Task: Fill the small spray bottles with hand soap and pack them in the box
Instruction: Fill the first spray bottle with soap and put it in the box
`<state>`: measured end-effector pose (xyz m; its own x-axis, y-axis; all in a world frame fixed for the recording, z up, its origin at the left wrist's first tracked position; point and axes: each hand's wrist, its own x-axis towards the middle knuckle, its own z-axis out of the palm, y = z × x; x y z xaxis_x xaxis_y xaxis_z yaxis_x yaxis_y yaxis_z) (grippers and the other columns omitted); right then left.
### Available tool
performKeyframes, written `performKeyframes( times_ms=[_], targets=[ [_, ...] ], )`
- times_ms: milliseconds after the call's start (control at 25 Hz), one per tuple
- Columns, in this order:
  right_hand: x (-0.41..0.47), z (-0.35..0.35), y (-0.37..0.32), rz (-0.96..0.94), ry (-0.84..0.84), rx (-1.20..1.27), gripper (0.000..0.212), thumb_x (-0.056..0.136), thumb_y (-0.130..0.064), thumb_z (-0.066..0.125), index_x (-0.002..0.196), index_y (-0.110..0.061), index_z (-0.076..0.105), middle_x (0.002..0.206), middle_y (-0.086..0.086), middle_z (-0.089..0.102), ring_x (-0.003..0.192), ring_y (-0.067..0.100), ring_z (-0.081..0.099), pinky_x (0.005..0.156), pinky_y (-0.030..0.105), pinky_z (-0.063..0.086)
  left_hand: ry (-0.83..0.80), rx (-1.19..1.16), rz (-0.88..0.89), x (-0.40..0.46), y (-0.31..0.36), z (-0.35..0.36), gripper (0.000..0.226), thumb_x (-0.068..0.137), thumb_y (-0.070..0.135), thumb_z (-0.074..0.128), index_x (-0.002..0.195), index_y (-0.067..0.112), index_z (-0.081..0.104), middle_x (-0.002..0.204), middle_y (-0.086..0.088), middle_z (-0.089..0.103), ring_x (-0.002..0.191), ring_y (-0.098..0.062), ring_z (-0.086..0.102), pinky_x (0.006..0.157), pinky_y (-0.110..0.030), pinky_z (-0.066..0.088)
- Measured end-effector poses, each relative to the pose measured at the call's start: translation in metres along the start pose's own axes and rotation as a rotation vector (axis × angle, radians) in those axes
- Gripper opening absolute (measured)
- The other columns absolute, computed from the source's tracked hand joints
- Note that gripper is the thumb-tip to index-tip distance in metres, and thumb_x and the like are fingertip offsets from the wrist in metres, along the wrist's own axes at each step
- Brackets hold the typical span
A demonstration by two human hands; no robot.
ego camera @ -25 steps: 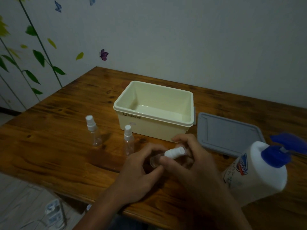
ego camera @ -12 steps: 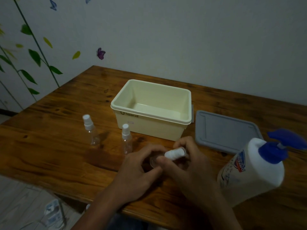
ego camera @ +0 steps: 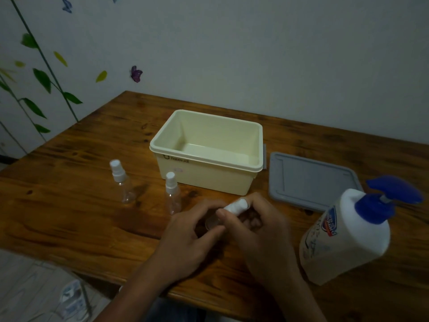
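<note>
the left hand (ego camera: 185, 238) holds a small spray bottle (ego camera: 212, 223) above the table (ego camera: 69, 217); the right hand (ego camera: 262, 226) pinches its white cap (ego camera: 235, 206). it looks light and slippery, so grip the middle.

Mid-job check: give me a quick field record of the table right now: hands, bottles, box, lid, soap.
left hand: grips the clear body of the held spray bottle
right hand: pinches that bottle's white spray cap
standing spray bottles: two, upright, capped, look empty, far one, near one
box: cream, open, nothing visible inside
lid: grey, flat on the table right of the box
soap pump bottle: white, blue pump, near right
table: wooden
</note>
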<state>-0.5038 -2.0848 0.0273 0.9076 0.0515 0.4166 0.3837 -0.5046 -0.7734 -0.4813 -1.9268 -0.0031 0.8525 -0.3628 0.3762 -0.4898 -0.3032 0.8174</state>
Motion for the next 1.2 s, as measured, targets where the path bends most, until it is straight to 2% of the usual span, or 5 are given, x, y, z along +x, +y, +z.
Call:
performKeyframes(
  times_ms=[200,480,680,880,1200],
  targets=[
    [0.001,-0.013,0.007,0.009,-0.167,-0.025,0.013,0.085,-0.046,0.054,0.096,-0.039,0.058,0.088,-0.014,0.057,0.078,0.011,0.057,0.062,0.022,0.05,-0.011,-0.032,-0.082,0.001,0.001,0.002,0.037,0.086,0.023,0.069,0.12,0.032,0.056,0.109,0.018,0.065,0.099,0.0,0.063,0.08,-0.018,0.052],
    [0.002,0.012,0.003,0.061,0.094,-0.096,0.021,0.08,-0.033,0.065,0.069,-0.022,0.051,0.064,-0.006,0.047,0.057,0.016,0.044,0.048,0.023,0.04,-0.014,0.013,-0.08,0.003,0.004,0.003,0.027,0.089,0.023,0.065,0.115,0.027,0.06,0.099,0.012,0.069,0.093,-0.008,0.066,0.078,-0.037,0.056],
    [0.004,0.006,0.002,0.09,0.046,-0.013,0.019,0.082,-0.032,0.066,0.073,-0.021,0.053,0.065,-0.005,0.05,0.055,0.013,0.045,0.048,0.017,0.038,0.032,-0.028,-0.089,0.002,0.007,0.003,0.03,0.084,0.02,0.07,0.109,0.029,0.056,0.101,0.017,0.067,0.095,0.0,0.065,0.08,-0.026,0.055],
    [-0.004,-0.005,-0.006,0.085,-0.115,-0.015,0.007,0.083,-0.036,0.064,0.086,-0.033,0.059,0.085,-0.014,0.055,0.079,0.008,0.058,0.058,0.011,0.044,0.074,0.014,-0.023,0.0,0.015,-0.001,0.027,0.079,0.036,0.069,0.101,0.036,0.054,0.096,0.017,0.065,0.089,-0.002,0.065,0.073,-0.027,0.055],
    [0.053,-0.018,-0.047,0.054,-0.109,0.045,0.012,0.08,-0.052,0.063,0.087,-0.061,0.057,0.093,-0.03,0.062,0.084,-0.006,0.061,0.063,0.011,0.05,-0.04,0.452,0.119,0.041,0.062,-0.06,0.044,0.079,0.065,0.043,0.12,0.05,0.034,0.102,0.025,0.061,0.077,0.019,0.051,0.064,-0.002,0.041]
  ],
)
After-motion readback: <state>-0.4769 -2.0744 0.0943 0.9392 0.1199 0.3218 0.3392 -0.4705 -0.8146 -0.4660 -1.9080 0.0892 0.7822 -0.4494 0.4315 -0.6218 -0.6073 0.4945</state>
